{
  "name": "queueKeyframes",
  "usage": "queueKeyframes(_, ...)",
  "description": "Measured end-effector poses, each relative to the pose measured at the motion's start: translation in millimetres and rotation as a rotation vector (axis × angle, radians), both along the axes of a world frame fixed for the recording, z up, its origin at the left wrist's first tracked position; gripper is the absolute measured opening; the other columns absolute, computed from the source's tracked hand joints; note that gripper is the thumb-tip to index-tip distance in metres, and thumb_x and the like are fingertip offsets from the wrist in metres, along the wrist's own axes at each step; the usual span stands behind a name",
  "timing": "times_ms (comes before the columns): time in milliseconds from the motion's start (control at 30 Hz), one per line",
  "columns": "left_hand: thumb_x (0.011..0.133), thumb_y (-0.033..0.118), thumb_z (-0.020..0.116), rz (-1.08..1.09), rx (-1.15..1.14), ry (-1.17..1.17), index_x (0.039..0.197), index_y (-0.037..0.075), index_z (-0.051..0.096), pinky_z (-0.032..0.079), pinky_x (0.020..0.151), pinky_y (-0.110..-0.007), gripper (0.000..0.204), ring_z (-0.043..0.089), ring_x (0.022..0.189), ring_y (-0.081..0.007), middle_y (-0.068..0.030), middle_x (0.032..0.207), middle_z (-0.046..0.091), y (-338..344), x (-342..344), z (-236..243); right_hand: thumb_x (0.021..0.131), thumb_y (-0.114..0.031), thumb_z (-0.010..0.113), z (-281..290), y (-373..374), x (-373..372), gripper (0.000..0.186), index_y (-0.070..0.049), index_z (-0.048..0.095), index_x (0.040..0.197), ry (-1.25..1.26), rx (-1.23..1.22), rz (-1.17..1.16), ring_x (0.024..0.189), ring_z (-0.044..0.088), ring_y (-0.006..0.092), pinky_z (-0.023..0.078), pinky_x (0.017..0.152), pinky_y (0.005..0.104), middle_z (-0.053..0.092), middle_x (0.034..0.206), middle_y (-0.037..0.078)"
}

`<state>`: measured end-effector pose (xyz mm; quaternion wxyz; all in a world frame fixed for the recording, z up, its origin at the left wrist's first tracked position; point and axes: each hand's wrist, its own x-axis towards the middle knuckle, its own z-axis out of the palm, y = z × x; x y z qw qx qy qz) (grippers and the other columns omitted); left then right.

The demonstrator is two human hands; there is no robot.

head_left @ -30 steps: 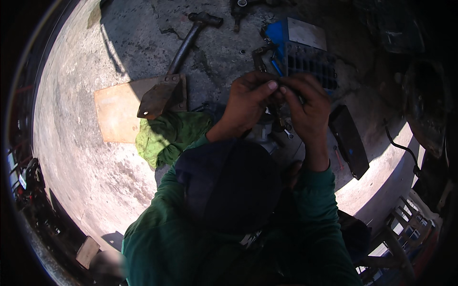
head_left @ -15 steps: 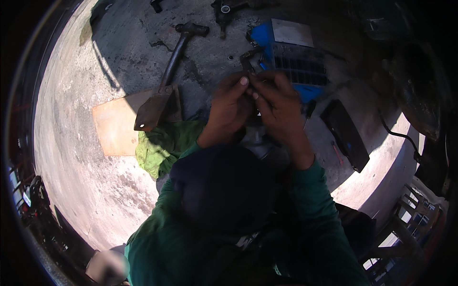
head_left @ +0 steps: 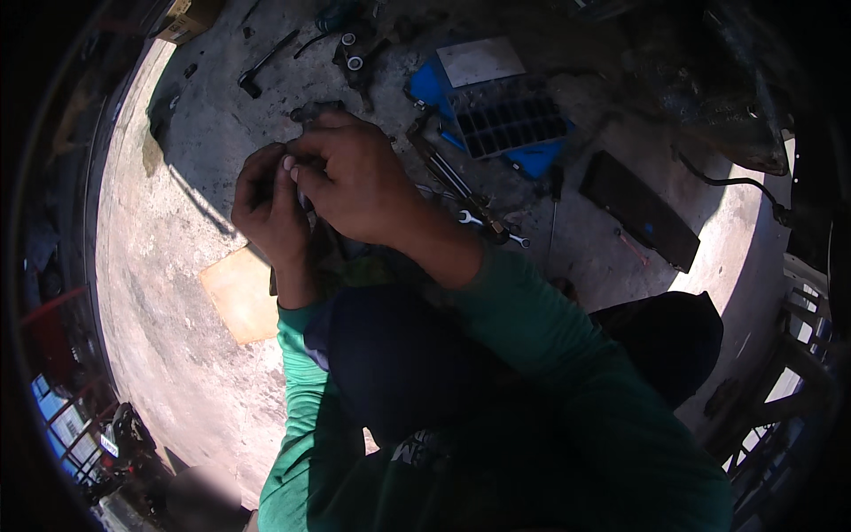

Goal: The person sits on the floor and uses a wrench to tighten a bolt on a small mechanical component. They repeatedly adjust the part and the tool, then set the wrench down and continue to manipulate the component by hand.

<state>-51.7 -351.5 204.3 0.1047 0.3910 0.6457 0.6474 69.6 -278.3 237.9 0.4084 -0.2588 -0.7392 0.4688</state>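
My left hand and my right hand meet above the concrete floor, left of the middle. Thumbs and fingers of both are closed in a pinch with the tips together. Whatever lies between them is too small or too well hidden to make out. Just beyond my right hand shows the head of a hammer; its handle is covered by the hands. A tan board lies below my left hand, partly sunlit. Under my wrists, a green cloth is mostly hidden.
Right of the hands lie a black compartment tray on a blue case, an open-end wrench, a screwdriver and a long dark box. Farther off are a ratchet-like tool, a metal part with rings and a cardboard box.
Both hands have moved left together, away from the blue case, to near the hammer head. The view has shifted too, and wrenches formerly hidden by the hands now show.
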Motion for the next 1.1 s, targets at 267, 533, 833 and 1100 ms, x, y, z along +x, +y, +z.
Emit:
queueKeyframes(267, 0.099, 0.01, 0.056, -0.129, 0.004, -0.621, 0.126, -0.006, 0.056, 0.056, 0.087, -0.034, 0.031, 0.068, 0.1, -0.0239, -0.0174, 0.116, 0.066, 12.4, -39.6, 56.9, 0.082, -0.008, 0.064, 43.4, 8.9, -36.9, 0.009, -0.001, 0.068, 0.084, 0.024, 0.241, -0.098, 0.084, 0.064, 0.0334, 0.054, 0.074, 0.0442, 0.059, 0.086, 0.014)
queueKeyframes(533, 0.095, 0.011, 0.066, -0.363, -0.118, -0.675, 0.114, -0.002, 0.06, 0.056, 0.084, -0.034, 0.024, 0.067, 0.089, -0.0174, -0.0103, 0.102, 0.068, 25.0, -33.7, 91.1, 0.077, -0.005, 0.063, 33.3, 44.1, -12.3, 0.011, -0.004, 0.072, 0.084, 0.33, 0.113, -0.002, 0.084, 0.065, 0.0348, 0.053, 0.074, 0.0449, 0.062, 0.086, 0.016)
queueKeyframes(833, 0.094, 0.007, 0.065, -0.458, -0.133, -0.677, 0.116, -0.002, 0.061, 0.056, 0.09, -0.033, 0.024, 0.066, 0.09, -0.0155, -0.0096, 0.102, 0.067, 32.9, 11.1, 97.7, 0.087, 0.001, 0.062, 23.8, 79.6, 31.0, 0.014, 0.003, 0.071, 0.097, 0.498, -0.382, 0.505, 0.067, 0.063, 0.0084, 0.05, 0.061, 0.0233, 0.071, 0.08, 0.006)
queueKeyframes(1100, 0.094, 0.008, 0.066, -0.403, -0.217, -0.701, 0.113, -0.003, 0.062, 0.06, 0.082, -0.031, 0.022, 0.067, 0.086, -0.0154, -0.0097, 0.1, 0.068, 40.2, 49.6, 100.6, 0.085, -0.002, 0.069, 14.3, 104.0, 57.6, 0.013, 0.002, 0.069, 0.097, 0.436, -0.447, 0.589, 0.067, 0.062, 0.008, 0.048, 0.058, 0.0234, 0.071, 0.082, 0.005)
